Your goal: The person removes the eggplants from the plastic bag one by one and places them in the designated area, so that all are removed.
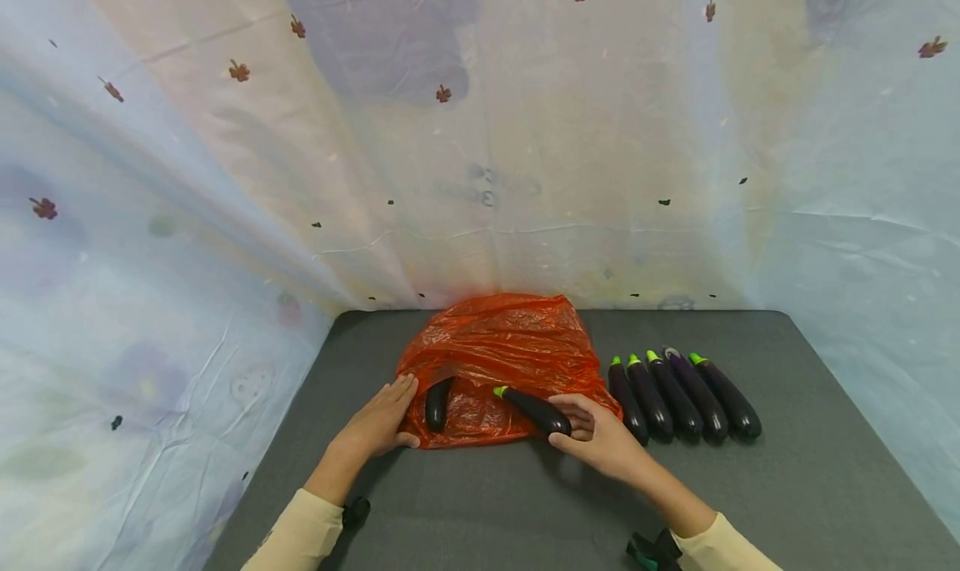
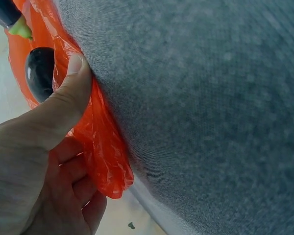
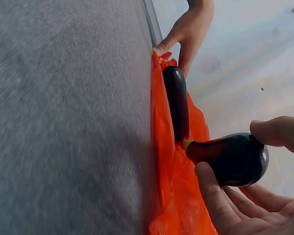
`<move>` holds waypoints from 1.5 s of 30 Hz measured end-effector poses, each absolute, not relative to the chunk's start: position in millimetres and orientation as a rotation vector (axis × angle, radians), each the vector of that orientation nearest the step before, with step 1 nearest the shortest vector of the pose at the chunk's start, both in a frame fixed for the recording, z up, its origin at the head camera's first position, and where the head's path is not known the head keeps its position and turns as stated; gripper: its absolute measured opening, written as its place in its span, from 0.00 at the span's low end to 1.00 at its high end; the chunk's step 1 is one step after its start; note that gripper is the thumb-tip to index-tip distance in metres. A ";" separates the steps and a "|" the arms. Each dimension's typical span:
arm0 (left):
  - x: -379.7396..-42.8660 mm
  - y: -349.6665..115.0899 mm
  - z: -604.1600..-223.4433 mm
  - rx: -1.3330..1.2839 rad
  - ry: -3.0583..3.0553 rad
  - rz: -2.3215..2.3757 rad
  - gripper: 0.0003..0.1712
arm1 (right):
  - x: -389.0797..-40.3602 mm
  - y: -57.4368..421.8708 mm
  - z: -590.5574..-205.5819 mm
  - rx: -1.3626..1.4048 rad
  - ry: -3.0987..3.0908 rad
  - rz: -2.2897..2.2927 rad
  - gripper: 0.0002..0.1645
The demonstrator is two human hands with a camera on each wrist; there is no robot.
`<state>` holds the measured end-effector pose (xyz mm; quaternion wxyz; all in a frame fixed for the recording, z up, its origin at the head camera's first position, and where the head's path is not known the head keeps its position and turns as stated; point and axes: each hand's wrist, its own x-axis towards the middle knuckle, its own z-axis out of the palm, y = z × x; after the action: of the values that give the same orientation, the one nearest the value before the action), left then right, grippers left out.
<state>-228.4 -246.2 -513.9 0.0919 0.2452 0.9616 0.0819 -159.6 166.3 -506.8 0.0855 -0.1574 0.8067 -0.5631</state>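
Observation:
A red plastic bag (image 1: 510, 329) lies on the table with its mouth facing me. My left hand (image 1: 382, 417) holds the left edge of that mouth, the thumb (image 2: 71, 93) on the film and the fingers on the bag's other side. One dark eggplant (image 1: 437, 406) lies inside the mouth, near this hand. My right hand (image 1: 600, 438) grips another eggplant (image 1: 536, 410) by its round end between thumb and fingers. Its green stem end points left into the bag opening, and in the right wrist view it is close to the eggplant inside (image 3: 176, 103).
Several eggplants (image 1: 678, 400) lie side by side in a row right of the bag, stems away from me. The grey table (image 1: 480, 504) ends at a patterned curtain (image 1: 525, 179) behind and on the left. Dark straps circle both wrists.

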 end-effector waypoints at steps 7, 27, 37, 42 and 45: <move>-228.3 -246.2 -513.1 0.740 2.859 0.253 0.59 | -153.4 184.1 -504.1 -0.488 2.429 -1.689 0.35; -232.2 -248.3 -517.6 0.753 2.857 0.245 0.59 | -140.6 226.2 -502.5 -0.498 2.336 -1.864 0.36; -230.7 -247.9 -516.5 0.750 2.856 0.255 0.59 | -135.5 249.2 -501.7 -0.404 2.522 -1.850 0.33; -230.5 -247.6 -516.4 0.747 2.855 0.252 0.59 | -133.2 260.8 -501.2 -0.381 2.597 -1.855 0.33; -230.4 -247.5 -516.1 0.742 2.849 0.263 0.60 | -132.1 268.5 -501.4 -0.350 2.649 -1.835 0.33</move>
<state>-230.4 -247.5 -516.1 0.0925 0.2500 0.9597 0.0885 -132.1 268.5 -501.4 -0.0499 -0.1080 0.8162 -0.5654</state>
